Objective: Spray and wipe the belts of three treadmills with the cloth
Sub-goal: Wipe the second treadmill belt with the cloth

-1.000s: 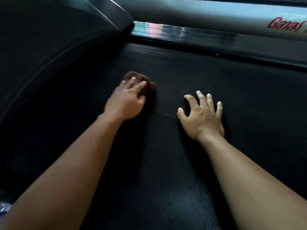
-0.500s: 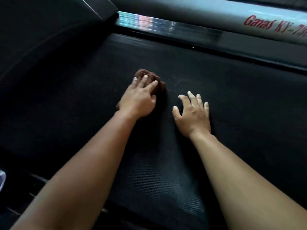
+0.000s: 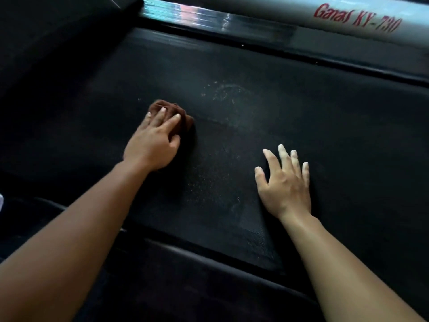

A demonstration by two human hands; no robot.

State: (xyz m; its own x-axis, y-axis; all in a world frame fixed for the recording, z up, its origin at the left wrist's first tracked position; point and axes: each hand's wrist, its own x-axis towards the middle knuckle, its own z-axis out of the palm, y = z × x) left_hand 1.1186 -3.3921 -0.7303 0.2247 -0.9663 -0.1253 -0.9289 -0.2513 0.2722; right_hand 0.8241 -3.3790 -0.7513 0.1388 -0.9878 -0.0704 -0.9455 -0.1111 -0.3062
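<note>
The one camera is worn on the person's head and looks forward and steeply down, from near, onto the dark treadmill belt (image 3: 267,122), so the left hand (image 3: 152,145) and the right hand (image 3: 285,184) lie about mid-frame and the grey side rail (image 3: 290,6) runs along the top edge.

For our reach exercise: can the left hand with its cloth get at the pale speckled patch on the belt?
Probably yes: only bare treadmill belt lies between the left hand, pressing the brown cloth, and the patch; the right hand rests well aside.
</note>
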